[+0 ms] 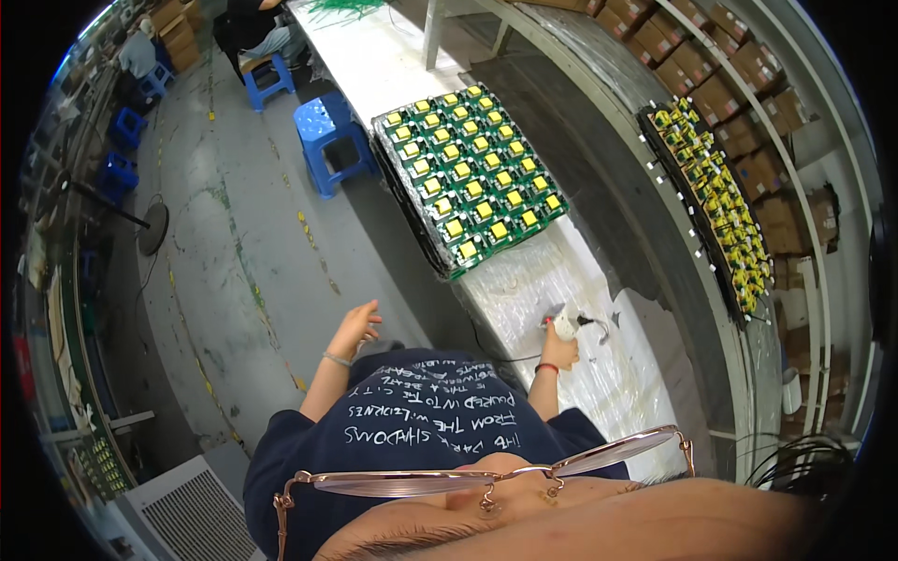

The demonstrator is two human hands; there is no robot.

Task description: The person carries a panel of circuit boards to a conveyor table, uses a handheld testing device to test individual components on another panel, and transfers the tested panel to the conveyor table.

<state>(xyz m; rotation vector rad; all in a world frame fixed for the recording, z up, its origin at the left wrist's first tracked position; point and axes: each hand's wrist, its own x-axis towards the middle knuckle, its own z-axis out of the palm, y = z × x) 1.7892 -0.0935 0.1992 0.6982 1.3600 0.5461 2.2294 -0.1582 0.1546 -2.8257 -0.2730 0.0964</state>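
Observation:
My right hand (565, 353) is closed round a white glue-gun-shaped tool (565, 323) above the plastic-wrapped bench (608, 374). The tool has a small red part and a dark end; a dark cord runs beside my wrist. My left hand (355, 331) hangs over the floor left of the bench, fingers apart, holding nothing. Ahead of my right hand lies a stack of green circuit boards (468, 173), its top covered with rows of yellow square components. Neither hand touches the boards.
Blue stools (323, 131) stand left of the bench, with a seated person (257, 33) beyond. At right, a long rack holds yellow-topped parts (716, 206) in front of shelved cardboard boxes (758, 70). A fan-like stand (152, 229) and a grilled unit (192, 514) are on the left.

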